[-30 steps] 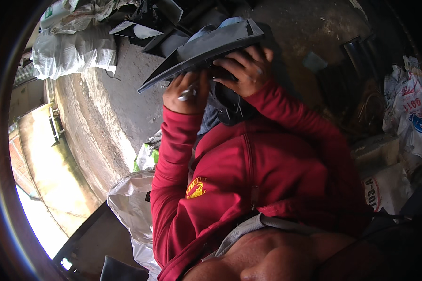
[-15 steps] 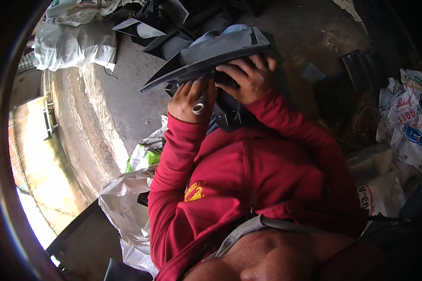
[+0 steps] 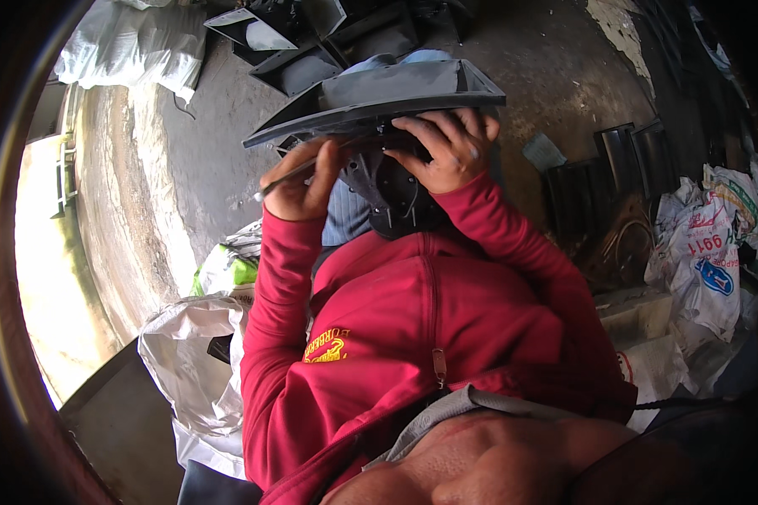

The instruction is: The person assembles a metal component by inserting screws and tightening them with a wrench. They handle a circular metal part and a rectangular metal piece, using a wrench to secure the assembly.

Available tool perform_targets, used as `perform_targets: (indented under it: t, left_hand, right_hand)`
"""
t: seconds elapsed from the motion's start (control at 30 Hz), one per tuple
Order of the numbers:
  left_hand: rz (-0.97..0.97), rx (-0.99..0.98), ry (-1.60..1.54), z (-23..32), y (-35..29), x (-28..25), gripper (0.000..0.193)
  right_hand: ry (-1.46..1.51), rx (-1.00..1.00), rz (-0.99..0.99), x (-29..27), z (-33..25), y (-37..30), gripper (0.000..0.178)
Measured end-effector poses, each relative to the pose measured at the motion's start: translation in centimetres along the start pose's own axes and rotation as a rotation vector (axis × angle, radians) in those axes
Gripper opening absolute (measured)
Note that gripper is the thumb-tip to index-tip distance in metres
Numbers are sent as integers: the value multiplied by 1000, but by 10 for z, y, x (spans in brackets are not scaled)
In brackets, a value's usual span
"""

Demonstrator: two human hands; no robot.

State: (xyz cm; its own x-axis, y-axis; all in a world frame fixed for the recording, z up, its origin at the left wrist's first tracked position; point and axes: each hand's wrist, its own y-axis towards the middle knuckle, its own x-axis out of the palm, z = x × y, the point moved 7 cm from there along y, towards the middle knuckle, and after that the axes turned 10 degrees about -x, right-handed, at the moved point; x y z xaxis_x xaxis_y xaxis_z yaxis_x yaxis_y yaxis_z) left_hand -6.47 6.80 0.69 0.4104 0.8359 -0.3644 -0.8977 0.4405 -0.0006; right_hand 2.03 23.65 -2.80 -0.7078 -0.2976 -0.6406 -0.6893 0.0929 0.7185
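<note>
A black open housing (image 3: 379,99), wide and tray-like with a grey inside, is tilted in front of my chest. My right hand (image 3: 455,151) is closed on its near edge, thumb below and fingers over the underside. Under it hangs a black bracket-like part (image 3: 387,189) with small holes or screws. My left hand (image 3: 299,181) is closed around a thin dark rod (image 3: 299,171) with a pale end, which points out past the wrist. The rod's other end runs toward the housing's underside; I cannot make out whether it touches.
Several similar black housings (image 3: 312,71) lie on the floor ahead. A plastic-wrapped bundle (image 3: 135,50) is at the far left. White bags (image 3: 198,358) stand at my left, and printed sacks (image 3: 703,252) at my right, near dark panels (image 3: 619,160).
My left hand has drawn back left from the housing's underside, and the rod now shows in it. My right hand keeps its hold on the edge. The view has shifted slightly.
</note>
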Motion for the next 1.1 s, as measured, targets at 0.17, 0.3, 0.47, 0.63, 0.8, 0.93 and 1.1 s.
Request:
perform_targets:
  t: [0.17,0.3,0.47,0.63,0.8,0.93,1.1]
  left_hand:
    - [78,309,486,31,0,26,12]
    - [49,431,776,47,-6,49,10]
    - [-65,349,1120,50,3,78,12]
    - [-75,419,897,37,7,58,11]
    - [-63,-209,-325,-49,16,-3,25]
    - [-31,-20,-130,-6,0,9,19]
    - [54,493,554,22,-4,35,18]
  right_hand:
    - [26,6,-12,2,0,2,37]
    - [43,11,-30,0,-2,3,34]
    - [13,-10,1,2,-1,2,33]
    - [98,60,-39,3,3,0,51]
    - [74,47,-7,0,3,2,49]
    - [68,58,-11,0,0,2,51]
    - [62,75,-25,0,-5,4,52]
